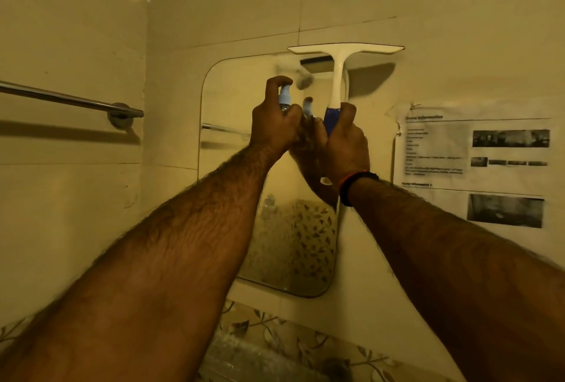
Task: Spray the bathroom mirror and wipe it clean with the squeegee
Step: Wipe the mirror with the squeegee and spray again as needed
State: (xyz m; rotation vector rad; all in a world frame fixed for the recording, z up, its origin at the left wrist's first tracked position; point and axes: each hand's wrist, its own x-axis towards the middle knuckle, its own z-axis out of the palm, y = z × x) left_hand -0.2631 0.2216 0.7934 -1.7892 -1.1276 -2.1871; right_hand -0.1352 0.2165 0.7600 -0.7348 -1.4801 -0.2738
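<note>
A rounded-corner mirror (232, 97) hangs on the tiled wall straight ahead. My left hand (273, 120) is wrapped around a small spray bottle (69, 100), index finger hooked over its pale blue pump top, nozzle close to the glass. My right hand (347, 144) grips the blue handle of a white squeegee (339, 75), held upright. Its wide blade (345, 49) sits level along the mirror's top edge. Both hands and the squeegee reflect in the glass. My arms hide the mirror's middle.
A chrome towel rail (67, 100) juts from the left wall at hand height. A printed paper notice (477, 164) is taped to the wall right of the mirror. Below runs a leaf-patterned tile band (275, 332).
</note>
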